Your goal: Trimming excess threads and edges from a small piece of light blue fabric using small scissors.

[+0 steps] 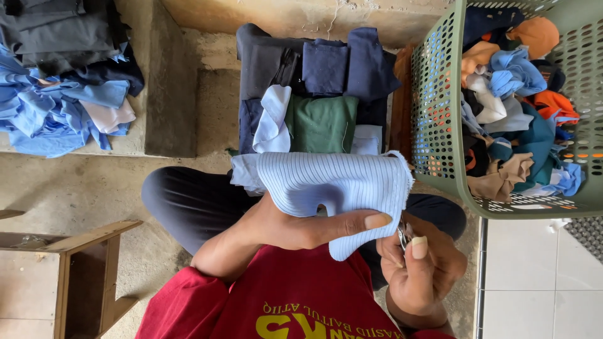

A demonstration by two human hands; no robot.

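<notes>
The left hand (295,229) clamps a striped cloth (333,185) — the right hand (418,267) pinches small snips (404,235) at its lower edge, left of the basket (440,119).

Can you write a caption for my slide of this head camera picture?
Left hand holds a pale blue ribbed cloth piece; right hand grips small metal snips beside a green plastic basket.
</notes>
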